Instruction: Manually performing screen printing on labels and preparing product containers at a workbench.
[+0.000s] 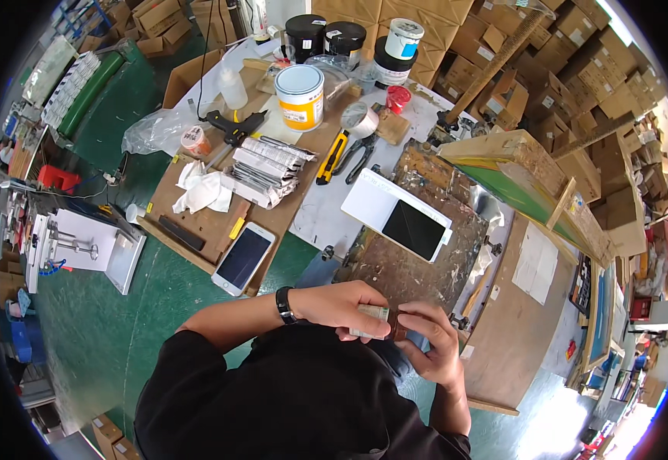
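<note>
My left hand, with a black watch on the wrist, is closed round a small pale block with printed-looking marks close to my body. Facing it, my right hand has its fingers bent at a small reddish-brown piece by the block's end. Whether the two pieces are joined, I cannot tell. Beyond my hands, a white board with a black rectangle lies on the paint-stained wooden board. To the left, a white-framed phone rests at the table's near edge.
Folded newspaper strips, a black glue gun, a yellow utility knife and a yellow-white paint can stand or lie on the table. A wooden-framed screen tilts up at right. Cardboard boxes are stacked behind.
</note>
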